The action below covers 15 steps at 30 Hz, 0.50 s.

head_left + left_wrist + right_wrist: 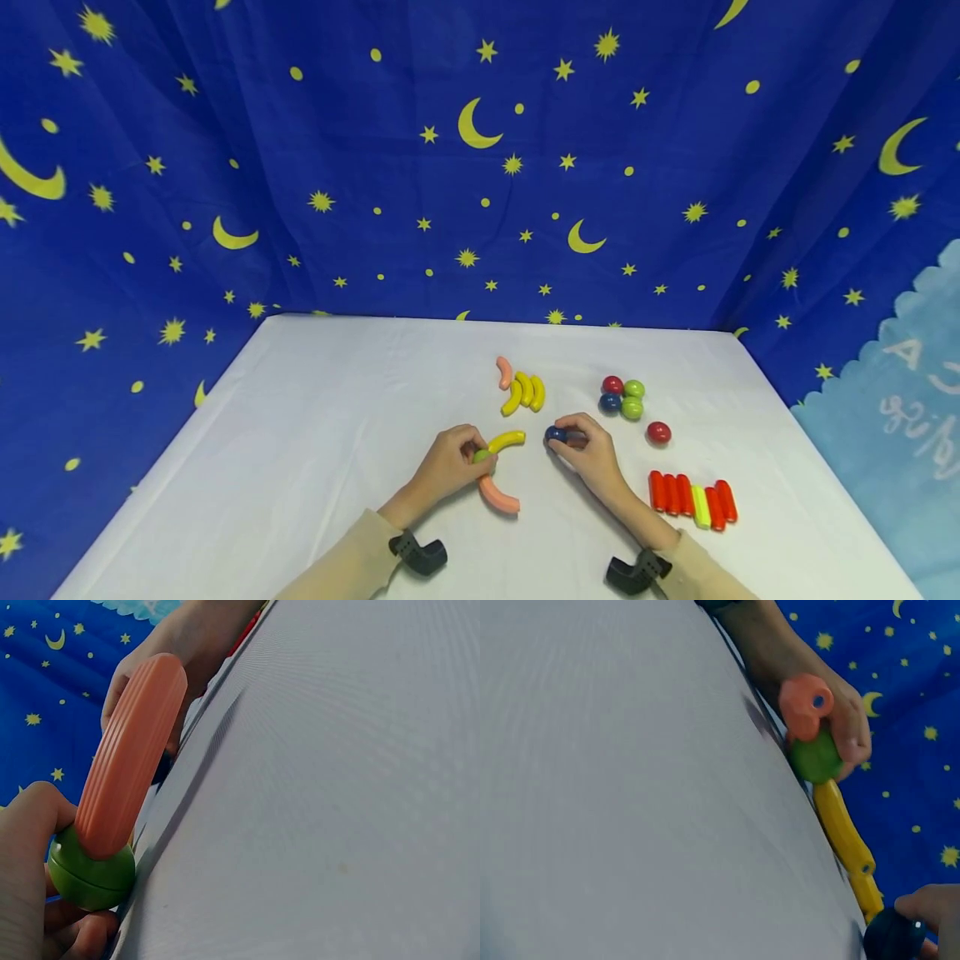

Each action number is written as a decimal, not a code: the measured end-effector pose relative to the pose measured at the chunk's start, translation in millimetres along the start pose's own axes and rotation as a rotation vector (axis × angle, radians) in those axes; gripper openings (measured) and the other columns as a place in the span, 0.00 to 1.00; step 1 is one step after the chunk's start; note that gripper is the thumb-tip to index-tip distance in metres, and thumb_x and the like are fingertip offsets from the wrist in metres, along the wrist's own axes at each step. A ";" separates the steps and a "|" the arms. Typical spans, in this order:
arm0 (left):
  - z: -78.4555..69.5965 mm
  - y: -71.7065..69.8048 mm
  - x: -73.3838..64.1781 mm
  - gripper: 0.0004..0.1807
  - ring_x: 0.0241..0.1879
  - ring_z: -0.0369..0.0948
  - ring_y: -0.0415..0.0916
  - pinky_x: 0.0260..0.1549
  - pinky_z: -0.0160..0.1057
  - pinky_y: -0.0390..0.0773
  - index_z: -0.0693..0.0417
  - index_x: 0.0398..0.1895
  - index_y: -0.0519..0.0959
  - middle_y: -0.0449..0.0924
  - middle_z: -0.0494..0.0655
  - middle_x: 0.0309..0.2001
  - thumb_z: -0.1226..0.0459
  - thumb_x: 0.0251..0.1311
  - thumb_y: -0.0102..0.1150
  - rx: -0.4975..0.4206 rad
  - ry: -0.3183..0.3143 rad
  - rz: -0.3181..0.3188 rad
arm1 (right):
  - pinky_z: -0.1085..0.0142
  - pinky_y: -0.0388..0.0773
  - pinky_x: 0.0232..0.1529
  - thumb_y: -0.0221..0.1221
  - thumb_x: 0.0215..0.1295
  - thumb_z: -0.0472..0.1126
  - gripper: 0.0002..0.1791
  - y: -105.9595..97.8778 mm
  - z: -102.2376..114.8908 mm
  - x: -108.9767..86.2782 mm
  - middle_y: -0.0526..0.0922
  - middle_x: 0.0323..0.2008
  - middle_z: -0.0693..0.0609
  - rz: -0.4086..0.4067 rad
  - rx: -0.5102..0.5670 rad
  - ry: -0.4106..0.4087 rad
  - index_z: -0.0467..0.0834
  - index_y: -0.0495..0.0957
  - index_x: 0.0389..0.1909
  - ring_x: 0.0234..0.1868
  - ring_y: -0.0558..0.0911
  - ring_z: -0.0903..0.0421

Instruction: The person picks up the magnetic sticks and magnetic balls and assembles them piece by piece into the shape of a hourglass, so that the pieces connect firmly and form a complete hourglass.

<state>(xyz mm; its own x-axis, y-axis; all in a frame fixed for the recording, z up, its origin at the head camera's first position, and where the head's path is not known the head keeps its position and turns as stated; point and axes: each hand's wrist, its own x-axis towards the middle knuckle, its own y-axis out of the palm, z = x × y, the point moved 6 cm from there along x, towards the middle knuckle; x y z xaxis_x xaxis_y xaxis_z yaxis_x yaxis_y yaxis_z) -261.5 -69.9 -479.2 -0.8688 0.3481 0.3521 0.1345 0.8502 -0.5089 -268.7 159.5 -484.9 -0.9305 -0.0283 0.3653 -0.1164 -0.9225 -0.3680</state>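
Observation:
My left hand point(450, 458) pinches a green ball point(90, 874) low over the white table, its fingers covering part of it. Two curved pieces stick out from that ball: a ribbed pink one point(498, 497) toward the near side and a yellow one point(507, 439) toward the far right. In the right wrist view a small hole shows in the free end of the pink piece. To the right, my right hand point(588, 454) grips a dark blue ball point(556, 434) between thumb and fingers, a short gap away from the yellow piece's end.
Farther back lie several curved yellow pieces point(527, 389) and a pink one point(504, 372). A cluster holds red point(612, 384), blue point(610, 403) and green balls point(633, 407). A lone red ball point(658, 432) sits above a row of red rods point(671, 493) with one yellow-green rod point(701, 507).

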 end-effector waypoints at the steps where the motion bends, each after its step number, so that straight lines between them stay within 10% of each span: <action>1: 0.2 -0.1 0.0 0.06 0.20 0.28 0.64 0.21 0.26 0.67 0.51 0.25 0.79 0.72 0.42 0.21 0.63 0.49 0.69 0.000 0.001 0.001 | 0.70 0.82 0.39 0.68 0.49 0.27 0.14 3.0 2.5 0.0 0.82 0.39 0.42 0.011 0.011 -0.005 0.36 0.80 0.38 0.39 0.82 0.58; 15: 1.3 2.5 -0.1 0.08 0.22 0.28 0.65 0.22 0.27 0.68 0.47 0.24 0.78 0.72 0.39 0.22 0.61 0.49 0.69 0.049 -0.004 0.029 | 0.59 0.82 0.46 0.64 0.52 0.26 0.14 22.0 42.4 -1.5 0.82 0.41 0.37 0.134 0.061 0.043 0.30 0.78 0.41 0.44 0.83 0.45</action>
<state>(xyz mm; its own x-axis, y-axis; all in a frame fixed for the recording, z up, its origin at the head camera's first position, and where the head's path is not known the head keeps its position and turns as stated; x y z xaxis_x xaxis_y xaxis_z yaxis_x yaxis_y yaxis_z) -261.7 -68.3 -481.6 -0.8669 0.3706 0.3335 0.1361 0.8194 -0.5568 -255.1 122.9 -457.3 -0.9504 -0.1379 0.2788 0.0304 -0.9333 -0.3577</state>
